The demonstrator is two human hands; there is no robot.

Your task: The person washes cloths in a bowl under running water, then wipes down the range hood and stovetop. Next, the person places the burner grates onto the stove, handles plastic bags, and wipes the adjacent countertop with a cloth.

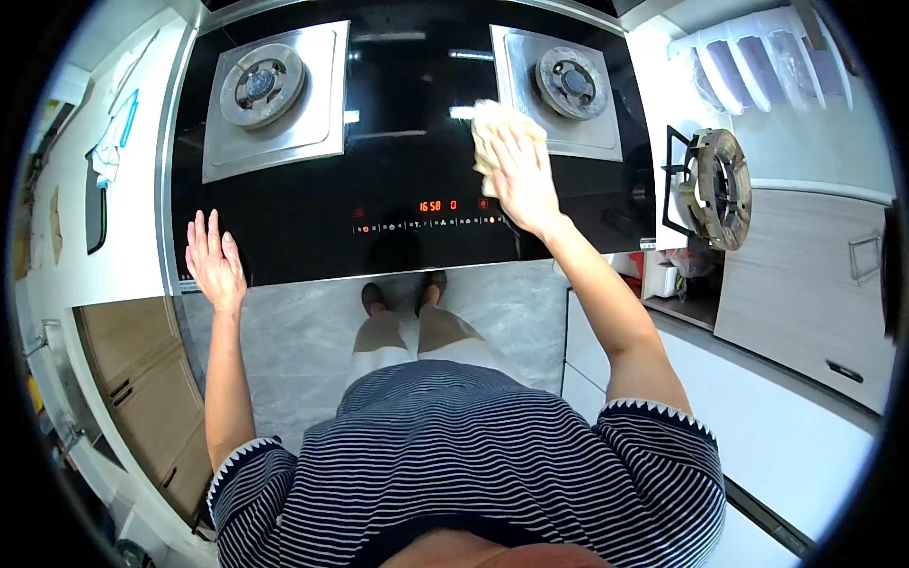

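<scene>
My right hand (524,189) presses a pale yellow cloth (488,142) against the black glass cooktop (417,142). The cloth overlaps the left edge of the right steel burner plate (597,133), beside its round burner (572,83). Flat at the cooktop's front left corner lies my left hand (216,260), fingers stretched out and holding nothing. Farther back on that side is the left steel burner plate (322,123) with its own burner (261,85). Between my hands, a lit red display (437,205) shows above a row of touch controls.
A round metal pot support (724,189) with black prongs sits on the right counter. Behind it hangs a white ribbed rack (757,62). Wooden drawers (142,398) are below the left counter, and a pale cabinet door (805,284) is at right. My feet (431,289) stand on grey tiles.
</scene>
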